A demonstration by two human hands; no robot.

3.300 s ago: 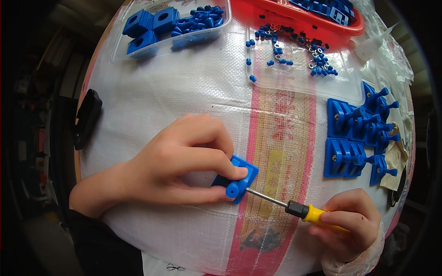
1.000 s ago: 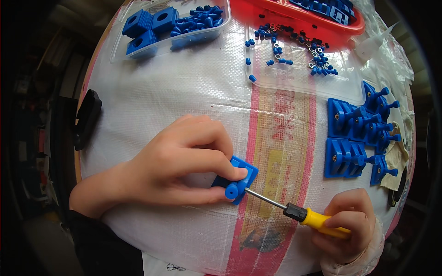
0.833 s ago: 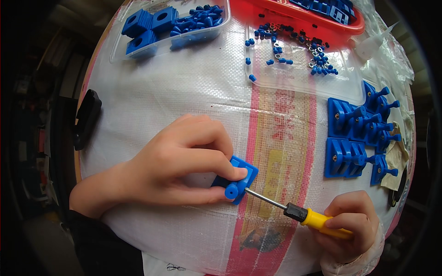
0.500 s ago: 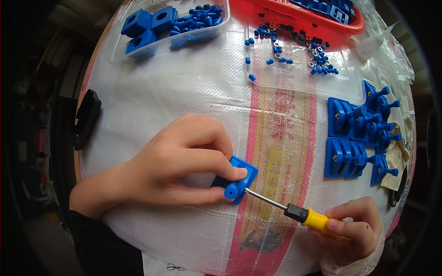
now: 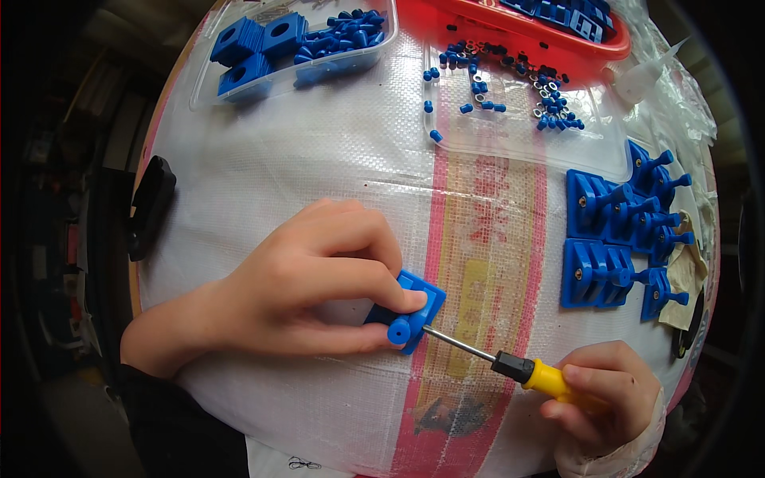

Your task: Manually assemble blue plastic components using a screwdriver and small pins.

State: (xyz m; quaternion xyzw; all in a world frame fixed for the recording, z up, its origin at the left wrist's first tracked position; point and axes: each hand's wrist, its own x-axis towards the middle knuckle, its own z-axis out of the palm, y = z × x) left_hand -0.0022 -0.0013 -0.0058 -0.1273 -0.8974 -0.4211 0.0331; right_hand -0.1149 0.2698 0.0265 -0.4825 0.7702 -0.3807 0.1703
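My left hand (image 5: 319, 279) pinches a blue plastic bracket (image 5: 433, 293), a square plate with a knobbed lever, and holds it down on the woven sheet. Its thumb and fingers cover part of the piece. In my right hand (image 5: 610, 394) is a screwdriver (image 5: 550, 378) with a yellow and black handle. The metal shaft slants up to the left, and its tip meets the side of the bracket by the knob. Whatever the tip sits in is hidden.
Several similar blue assemblies (image 5: 594, 203) stand at the right. At the far left, a clear box (image 5: 351, 68) holds blue plates and cone-shaped parts. A clear lid (image 5: 510, 143) bears small blue pieces and metal nuts, beside a red tray (image 5: 613, 49). A black object (image 5: 151, 207) lies on the left edge.
The fingers of my right hand have shifted on the screwdriver's yellow handle, with the lower ones loosened. My left hand and the bracket have stayed in place.
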